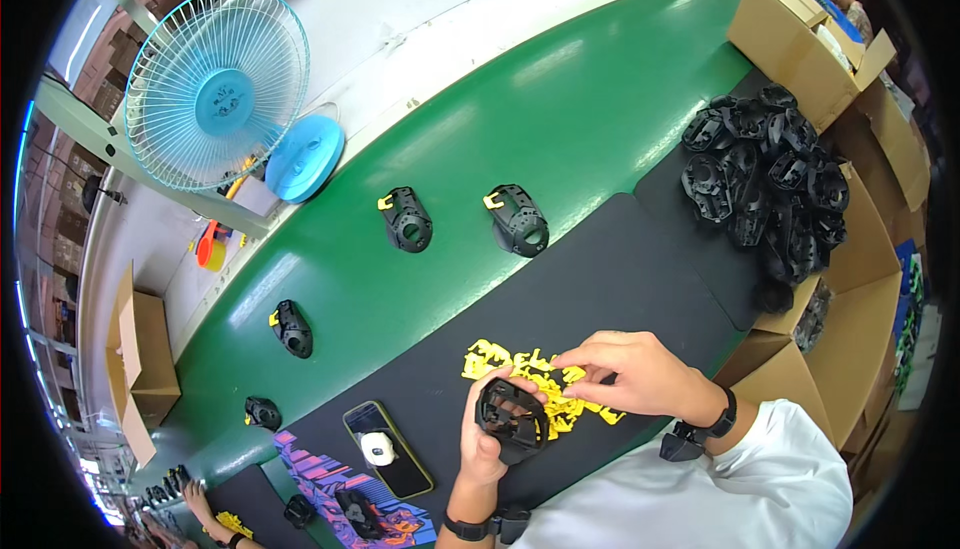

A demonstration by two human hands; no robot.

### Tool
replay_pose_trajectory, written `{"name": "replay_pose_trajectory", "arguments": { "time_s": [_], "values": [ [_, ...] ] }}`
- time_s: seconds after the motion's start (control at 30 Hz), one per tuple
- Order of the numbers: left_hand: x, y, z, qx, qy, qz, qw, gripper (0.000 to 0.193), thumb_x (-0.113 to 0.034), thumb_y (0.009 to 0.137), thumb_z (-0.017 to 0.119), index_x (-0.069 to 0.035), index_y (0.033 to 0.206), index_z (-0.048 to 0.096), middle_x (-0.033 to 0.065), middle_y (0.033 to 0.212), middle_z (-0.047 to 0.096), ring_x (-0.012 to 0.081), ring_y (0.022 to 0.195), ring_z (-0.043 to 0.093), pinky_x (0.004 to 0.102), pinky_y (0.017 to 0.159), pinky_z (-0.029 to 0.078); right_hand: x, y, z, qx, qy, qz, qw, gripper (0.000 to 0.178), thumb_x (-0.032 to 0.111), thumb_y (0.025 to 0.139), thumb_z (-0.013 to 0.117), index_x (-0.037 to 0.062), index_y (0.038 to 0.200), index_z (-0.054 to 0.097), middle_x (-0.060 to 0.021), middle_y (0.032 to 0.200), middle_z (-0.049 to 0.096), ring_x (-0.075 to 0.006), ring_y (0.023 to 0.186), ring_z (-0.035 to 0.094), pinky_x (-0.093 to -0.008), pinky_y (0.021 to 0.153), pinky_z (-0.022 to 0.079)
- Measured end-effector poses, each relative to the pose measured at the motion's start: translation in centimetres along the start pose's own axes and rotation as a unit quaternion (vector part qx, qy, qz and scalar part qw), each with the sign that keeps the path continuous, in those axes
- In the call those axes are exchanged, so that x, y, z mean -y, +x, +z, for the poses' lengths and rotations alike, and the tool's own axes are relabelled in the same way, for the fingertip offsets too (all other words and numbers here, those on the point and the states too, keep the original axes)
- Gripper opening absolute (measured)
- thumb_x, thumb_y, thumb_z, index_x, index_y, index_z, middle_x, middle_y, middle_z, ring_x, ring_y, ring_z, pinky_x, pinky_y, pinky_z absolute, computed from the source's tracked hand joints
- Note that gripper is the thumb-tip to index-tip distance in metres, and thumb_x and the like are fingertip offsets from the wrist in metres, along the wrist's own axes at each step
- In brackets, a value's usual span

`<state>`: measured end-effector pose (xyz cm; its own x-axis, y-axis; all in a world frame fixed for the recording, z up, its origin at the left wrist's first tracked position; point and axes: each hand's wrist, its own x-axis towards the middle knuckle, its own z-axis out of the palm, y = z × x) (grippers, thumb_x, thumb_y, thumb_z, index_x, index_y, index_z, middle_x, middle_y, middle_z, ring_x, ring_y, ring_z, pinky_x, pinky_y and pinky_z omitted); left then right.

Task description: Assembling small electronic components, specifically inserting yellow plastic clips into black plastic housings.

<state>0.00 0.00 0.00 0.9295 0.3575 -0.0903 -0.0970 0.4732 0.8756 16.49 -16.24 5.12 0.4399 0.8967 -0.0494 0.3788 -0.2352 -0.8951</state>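
Note:
My left hand (pixel 483 439) is wrapped round a black plastic housing (pixel 512 419), held up above the dark mat with its hollow side showing. Just right of it, my right hand (pixel 640 377) has thumb and forefinger closing on a small yellow plastic part (pixel 573 374) at the top of a loose heap of yellow parts (pixel 565 415). This heap lies on the mat, partly hidden behind the housing and my fingers. On the green surface beyond stand black housings with a yellow part on each, among them one (pixel 518 221) and another (pixel 406 219).
A large pile of black housings (pixel 750 179) lies at the right, beside open cardboard boxes (pixel 800 49). A phone (pixel 405 469) bearing a white case (pixel 378 448) lies left of my hands. A blue fan (pixel 222 99) stands at far left. Another person's hand (pixel 196 499) shows at lower left.

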Motion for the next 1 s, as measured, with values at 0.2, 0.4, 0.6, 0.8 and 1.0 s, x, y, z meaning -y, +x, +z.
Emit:
{"name": "replay_pose_trajectory", "arguments": {
  "time_s": [0.2,0.4,0.6,0.8,1.0],
  "values": [
    [1.4,0.3,1.5,-0.043,0.042,0.03,0.998,0.091,-0.064,0.081,0.066,0.004,0.135,0.04,0.0188,0.119,0.058,0.0276,0.112,0.059,0.0403,0.098,0.046,0.7,-0.9,1.0,-0.103,0.098,-0.093,0.985,0.025,0.012,0.087,0.069,0.0067,0.112,0.07,-0.0081,0.091,0.068,-0.0196,0.073,0.068,-0.0308,0.066,0.055],
    [1.8,0.9,1.7,-0.018,0.072,0.121,0.99,0.08,-0.033,0.074,0.086,0.001,0.132,0.045,0.0177,0.123,0.059,0.0282,0.116,0.058,0.0409,0.099,0.046,1.5,-0.7,1.9,-0.083,0.023,-0.176,0.981,0.02,0.011,0.087,0.07,0.0082,0.107,0.072,-0.0047,0.09,0.07,-0.0194,0.078,0.068,-0.0299,0.067,0.055],
    [2.1,0.9,1.5,-0.024,0.097,0.136,0.986,0.084,-0.032,0.067,0.09,0.001,0.131,0.046,0.0182,0.123,0.059,0.0294,0.117,0.057,0.042,0.1,0.047,1.4,-1.1,2.1,-0.086,0.066,-0.157,0.982,0.021,0.008,0.086,0.069,0.0076,0.107,0.072,-0.0049,0.093,0.071,-0.0197,0.078,0.068,-0.0294,0.068,0.056],
    [2.4,0.5,1.3,-0.03,0.095,0.147,0.984,0.086,-0.032,0.063,0.092,0.0,0.129,0.047,0.0184,0.123,0.059,0.03,0.115,0.059,0.0426,0.099,0.048,1.2,-1.2,2.1,-0.074,0.07,-0.168,0.98,0.024,0.003,0.084,0.068,0.007,0.108,0.072,-0.006,0.096,0.07,-0.02,0.08,0.068,-0.0294,0.071,0.055],
    [1.6,0.5,1.0,-0.033,0.143,0.164,0.976,0.089,-0.031,0.058,0.094,-0.001,0.128,0.049,0.0174,0.121,0.06,0.028,0.113,0.06,0.0403,0.098,0.049,0.6,-1.0,2.0,-0.032,0.124,-0.174,0.976,0.029,-0.002,0.082,0.065,0.0063,0.109,0.071,-0.0069,0.102,0.068,-0.0216,0.084,0.067,-0.0311,0.072,0.055]
  ]
}}
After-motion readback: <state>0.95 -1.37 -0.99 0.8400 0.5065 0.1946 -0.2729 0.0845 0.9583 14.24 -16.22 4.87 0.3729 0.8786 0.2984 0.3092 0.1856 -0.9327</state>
